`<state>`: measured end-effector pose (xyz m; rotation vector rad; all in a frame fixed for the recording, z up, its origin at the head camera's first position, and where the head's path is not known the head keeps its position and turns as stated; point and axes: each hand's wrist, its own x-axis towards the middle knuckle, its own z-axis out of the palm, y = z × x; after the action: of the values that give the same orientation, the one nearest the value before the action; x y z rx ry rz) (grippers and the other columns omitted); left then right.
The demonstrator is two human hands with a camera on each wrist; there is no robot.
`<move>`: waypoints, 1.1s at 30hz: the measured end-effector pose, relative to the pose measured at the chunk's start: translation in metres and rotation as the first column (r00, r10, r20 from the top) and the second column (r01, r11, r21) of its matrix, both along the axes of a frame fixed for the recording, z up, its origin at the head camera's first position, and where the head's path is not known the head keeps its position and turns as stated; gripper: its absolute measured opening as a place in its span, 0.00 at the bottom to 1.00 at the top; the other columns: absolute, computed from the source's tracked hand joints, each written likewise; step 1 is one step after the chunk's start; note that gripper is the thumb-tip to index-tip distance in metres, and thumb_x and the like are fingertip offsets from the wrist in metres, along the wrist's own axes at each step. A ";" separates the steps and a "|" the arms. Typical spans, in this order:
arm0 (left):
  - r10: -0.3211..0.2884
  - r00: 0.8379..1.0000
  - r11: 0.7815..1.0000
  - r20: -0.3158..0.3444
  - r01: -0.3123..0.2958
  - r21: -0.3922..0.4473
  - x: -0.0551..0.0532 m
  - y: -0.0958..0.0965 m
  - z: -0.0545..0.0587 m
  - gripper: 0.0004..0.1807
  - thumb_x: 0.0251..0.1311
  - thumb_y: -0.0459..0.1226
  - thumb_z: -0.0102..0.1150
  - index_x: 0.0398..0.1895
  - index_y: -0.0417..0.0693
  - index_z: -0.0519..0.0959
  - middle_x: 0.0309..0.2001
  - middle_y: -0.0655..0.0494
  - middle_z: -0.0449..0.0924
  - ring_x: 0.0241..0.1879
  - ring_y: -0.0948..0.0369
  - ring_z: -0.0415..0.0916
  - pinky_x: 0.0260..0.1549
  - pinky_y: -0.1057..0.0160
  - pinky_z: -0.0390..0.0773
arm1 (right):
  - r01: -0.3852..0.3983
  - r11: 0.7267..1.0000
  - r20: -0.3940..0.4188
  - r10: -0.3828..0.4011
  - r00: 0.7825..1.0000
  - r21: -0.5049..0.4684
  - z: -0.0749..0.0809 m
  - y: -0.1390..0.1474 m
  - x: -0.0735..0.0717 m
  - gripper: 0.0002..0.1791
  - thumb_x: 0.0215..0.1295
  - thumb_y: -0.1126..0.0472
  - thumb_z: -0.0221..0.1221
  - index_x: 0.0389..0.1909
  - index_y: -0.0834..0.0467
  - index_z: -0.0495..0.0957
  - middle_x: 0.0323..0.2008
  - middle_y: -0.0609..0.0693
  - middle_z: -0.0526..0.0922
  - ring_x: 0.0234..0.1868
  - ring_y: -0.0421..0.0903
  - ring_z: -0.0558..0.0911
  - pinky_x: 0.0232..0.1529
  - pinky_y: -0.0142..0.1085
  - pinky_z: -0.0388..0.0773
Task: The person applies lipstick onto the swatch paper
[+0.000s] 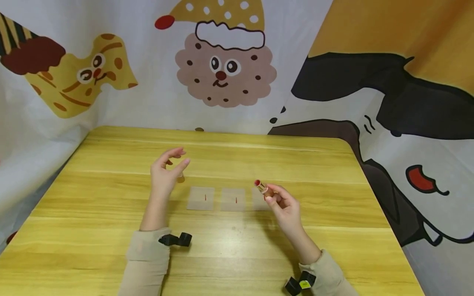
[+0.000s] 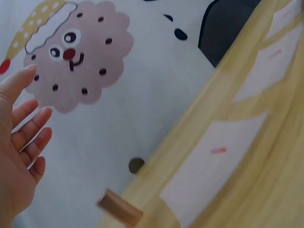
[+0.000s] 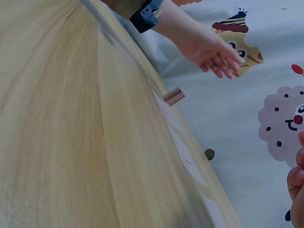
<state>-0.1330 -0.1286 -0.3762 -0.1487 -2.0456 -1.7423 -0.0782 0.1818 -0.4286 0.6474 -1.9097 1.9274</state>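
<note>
My right hand [image 1: 286, 207] pinches a lipstick [image 1: 263, 188] between thumb and fingers, its red tip bare and pointing up to the left, over the rightmost paper square [image 1: 260, 204]. On the table's left side my left hand [image 1: 163, 174] is raised with fingers spread and nothing in them. Just beside that hand a brownish lipstick cap [image 2: 119, 209] stands on the table, mostly hidden behind the thumb in the head view. The left paper square [image 1: 195, 202] and the middle one [image 1: 228, 199] each carry a short red stroke.
The wooden table [image 1: 229, 255] extends under both arms. Behind it hangs a white curtain [image 1: 140, 107] printed with cartoon food figures. A black wrist camera [image 1: 175, 239] sits on the left sleeve, and another [image 1: 300, 283] on the right.
</note>
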 end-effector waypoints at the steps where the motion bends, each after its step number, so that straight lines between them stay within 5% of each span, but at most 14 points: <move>1: 0.004 1.000 1.000 0.020 -0.004 -0.003 0.000 -0.002 -0.002 0.17 0.55 0.26 0.65 0.48 0.28 0.78 0.45 0.33 0.79 0.44 0.44 0.70 0.42 0.60 0.62 | 0.004 1.000 0.010 -0.004 1.000 0.005 0.000 0.000 0.000 0.15 0.59 0.82 0.55 0.48 0.75 0.75 0.38 0.46 0.83 0.26 0.39 0.76 0.26 0.24 0.72; 5: 0.015 0.996 1.000 0.093 -0.015 -0.010 -0.001 -0.010 -0.011 0.18 0.56 0.28 0.66 0.50 0.29 0.77 0.46 0.33 0.78 0.46 0.43 0.69 0.42 0.60 0.61 | 0.005 1.000 0.006 -0.005 1.000 0.007 0.000 0.000 0.000 0.15 0.59 0.82 0.55 0.48 0.74 0.75 0.37 0.46 0.83 0.26 0.38 0.75 0.26 0.24 0.71; 12: 0.035 0.980 0.999 0.197 -0.027 -0.042 -0.017 -0.033 -0.057 0.21 0.57 0.36 0.68 0.53 0.38 0.78 0.48 0.43 0.80 0.48 0.52 0.70 0.43 0.58 0.62 | -0.007 1.000 -0.030 0.007 1.000 -0.006 0.002 -0.001 0.000 0.17 0.57 0.84 0.55 0.48 0.73 0.76 0.37 0.46 0.83 0.26 0.36 0.74 0.25 0.24 0.71; 15: 0.035 0.972 0.998 0.232 -0.024 -0.050 -0.019 -0.038 -0.066 0.24 0.56 0.41 0.69 0.54 0.40 0.78 0.48 0.48 0.80 0.48 0.55 0.70 0.42 0.61 0.62 | -0.005 1.000 -0.027 0.005 1.000 -0.003 0.001 -0.001 0.000 0.17 0.57 0.84 0.55 0.48 0.73 0.76 0.36 0.46 0.82 0.26 0.36 0.74 0.24 0.24 0.70; 27: -0.035 0.930 0.991 0.367 0.081 -0.109 -0.020 -0.052 -0.078 0.26 0.57 0.40 0.67 0.57 0.37 0.76 0.53 0.45 0.78 0.52 0.52 0.68 0.46 0.62 0.63 | -0.015 1.000 -0.033 0.015 0.999 -0.008 0.000 0.001 0.000 0.17 0.57 0.84 0.55 0.49 0.74 0.76 0.36 0.46 0.83 0.26 0.37 0.75 0.25 0.24 0.71; 33: -0.077 0.906 0.988 0.416 0.125 -0.090 -0.015 -0.052 -0.070 0.25 0.57 0.38 0.67 0.56 0.34 0.76 0.54 0.41 0.77 0.53 0.50 0.68 0.48 0.60 0.64 | -0.017 1.000 -0.028 0.017 0.999 0.001 0.000 0.000 0.000 0.17 0.58 0.83 0.55 0.49 0.74 0.76 0.37 0.46 0.83 0.26 0.36 0.74 0.25 0.24 0.71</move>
<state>-0.1483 -0.1804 -0.4465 0.0892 -2.4798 -1.8406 -0.0781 0.1822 -0.4288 0.6891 -1.8936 1.9180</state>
